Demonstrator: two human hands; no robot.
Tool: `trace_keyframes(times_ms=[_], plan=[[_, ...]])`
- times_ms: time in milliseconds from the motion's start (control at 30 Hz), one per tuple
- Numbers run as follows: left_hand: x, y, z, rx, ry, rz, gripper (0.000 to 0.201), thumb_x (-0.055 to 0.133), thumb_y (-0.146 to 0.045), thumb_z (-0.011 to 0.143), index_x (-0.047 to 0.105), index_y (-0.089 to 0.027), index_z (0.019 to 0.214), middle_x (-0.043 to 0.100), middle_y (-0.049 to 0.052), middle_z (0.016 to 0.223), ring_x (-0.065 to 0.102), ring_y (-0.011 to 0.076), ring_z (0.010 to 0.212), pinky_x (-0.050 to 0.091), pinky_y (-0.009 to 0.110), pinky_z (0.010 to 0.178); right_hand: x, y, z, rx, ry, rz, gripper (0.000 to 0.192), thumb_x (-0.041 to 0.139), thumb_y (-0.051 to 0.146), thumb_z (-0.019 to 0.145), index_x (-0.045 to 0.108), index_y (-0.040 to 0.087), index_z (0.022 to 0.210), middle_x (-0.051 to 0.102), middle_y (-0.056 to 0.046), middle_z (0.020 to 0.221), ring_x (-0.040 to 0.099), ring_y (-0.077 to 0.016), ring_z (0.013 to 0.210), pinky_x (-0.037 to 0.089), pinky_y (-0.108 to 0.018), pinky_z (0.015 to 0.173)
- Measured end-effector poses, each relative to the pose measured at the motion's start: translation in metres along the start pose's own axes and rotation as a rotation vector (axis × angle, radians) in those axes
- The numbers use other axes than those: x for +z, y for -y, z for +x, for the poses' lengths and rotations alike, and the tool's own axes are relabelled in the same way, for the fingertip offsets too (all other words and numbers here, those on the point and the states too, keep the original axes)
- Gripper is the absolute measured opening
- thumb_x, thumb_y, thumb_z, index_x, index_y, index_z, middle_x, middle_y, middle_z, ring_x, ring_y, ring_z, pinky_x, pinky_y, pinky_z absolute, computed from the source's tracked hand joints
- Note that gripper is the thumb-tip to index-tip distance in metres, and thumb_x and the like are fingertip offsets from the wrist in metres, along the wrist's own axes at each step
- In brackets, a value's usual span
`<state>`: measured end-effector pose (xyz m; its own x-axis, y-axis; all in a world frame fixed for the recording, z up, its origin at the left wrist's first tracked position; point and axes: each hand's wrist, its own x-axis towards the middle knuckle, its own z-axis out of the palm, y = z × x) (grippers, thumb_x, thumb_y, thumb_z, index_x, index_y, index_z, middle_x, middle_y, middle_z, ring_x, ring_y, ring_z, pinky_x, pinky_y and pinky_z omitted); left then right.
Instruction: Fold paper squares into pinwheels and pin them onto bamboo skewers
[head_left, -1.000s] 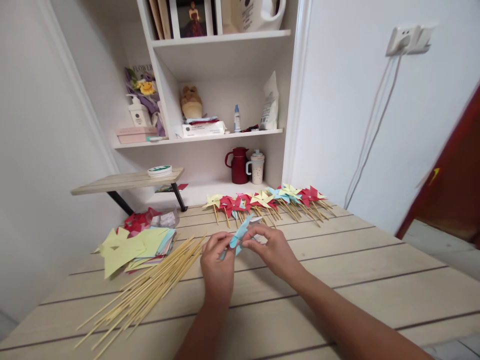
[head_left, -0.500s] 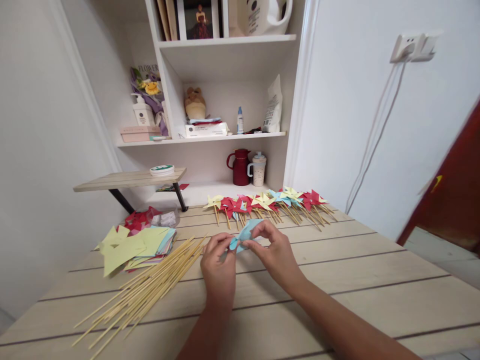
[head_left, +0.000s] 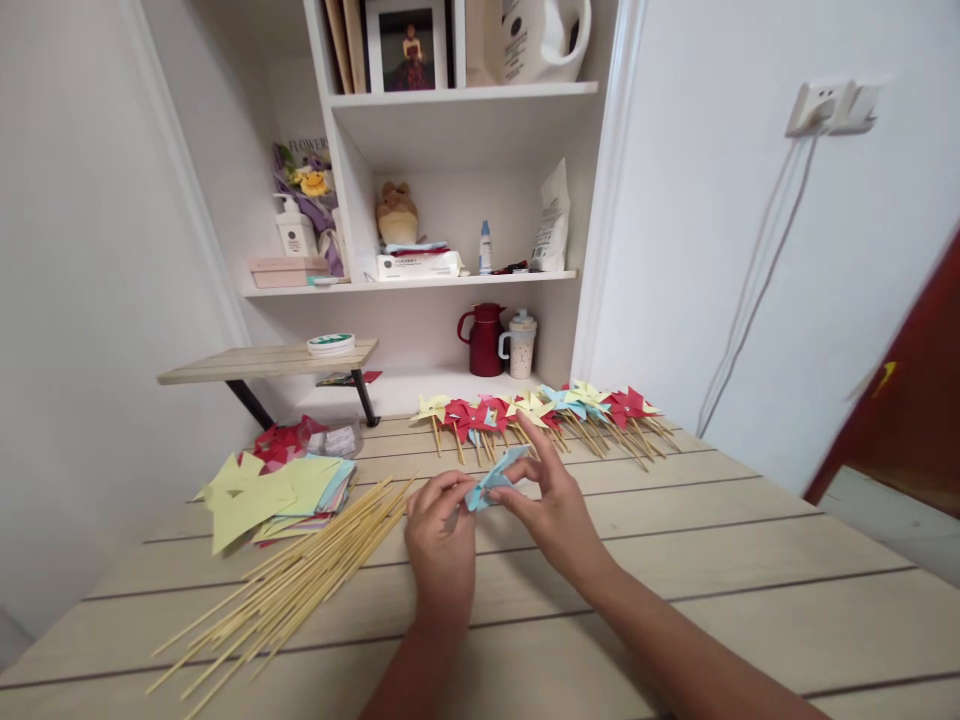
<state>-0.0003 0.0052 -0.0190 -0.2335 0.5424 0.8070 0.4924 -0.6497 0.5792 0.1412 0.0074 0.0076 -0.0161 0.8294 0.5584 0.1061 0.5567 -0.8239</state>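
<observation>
1. Left of the fingers: a stack of cut paper squares and a bundle of bamboo skewers lie on the counter.
2. Left hand: fingers pinched shut on the light blue paper.
3. Right hand: fingers closed on the same paper; pinching both sides at the centre should keep the folds aligned.
4. Beyond the fingers: finished pinwheels in a row, then white shelves and wall.
</observation>
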Motion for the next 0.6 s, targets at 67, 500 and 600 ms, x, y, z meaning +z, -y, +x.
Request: trace_keyframes(times_ms=[67, 500, 600], plan=[[-0.0006, -0.0001, 0.0003, 0.019, -0.001, 0.012, 0.018, 0.061, -0.015, 0.080, 0.076, -0.024, 0.082, 0.073, 0.003, 0.086, 0.067, 0.0203, 0.082, 0.050, 0.035, 0.077, -0.0013, -0.0011, 0.0005, -0.011, 0.021, -0.035, 0.068, 0.068, 0.022, 0.080, 0.042, 0.028, 0.143, 0.065, 0.004, 0.073, 0.063, -0.0187, 0.076, 0.050, -0.036, 0.082], [-0.0029, 0.0004, -0.0006, 0.079, 0.000, 0.088, 0.020, 0.060, -0.014, 0.081, 0.076, -0.026, 0.085, 0.075, 0.003, 0.089, 0.068, 0.0207, 0.083, 0.050, 0.037, 0.080, -0.0010, -0.0020, 0.0004, -0.070, 0.021, -0.200, 0.007, 0.066, 0.026, 0.082, 0.064, 0.022, 0.076, 0.064, 0.000, 0.077, 0.057, -0.0186, 0.077, 0.044, -0.028, 0.071], [-0.0025, 0.0010, -0.0010, 0.100, -0.005, 0.092, 0.021, 0.060, -0.014, 0.081, 0.076, -0.026, 0.085, 0.075, 0.003, 0.089, 0.068, 0.0206, 0.083, 0.050, 0.037, 0.079, 0.0004, -0.0033, -0.0004, -0.062, 0.009, -0.188, 0.009, 0.066, 0.027, 0.082, 0.063, 0.022, 0.075, 0.063, 0.000, 0.076, 0.056, -0.0182, 0.075, 0.043, -0.028, 0.070]])
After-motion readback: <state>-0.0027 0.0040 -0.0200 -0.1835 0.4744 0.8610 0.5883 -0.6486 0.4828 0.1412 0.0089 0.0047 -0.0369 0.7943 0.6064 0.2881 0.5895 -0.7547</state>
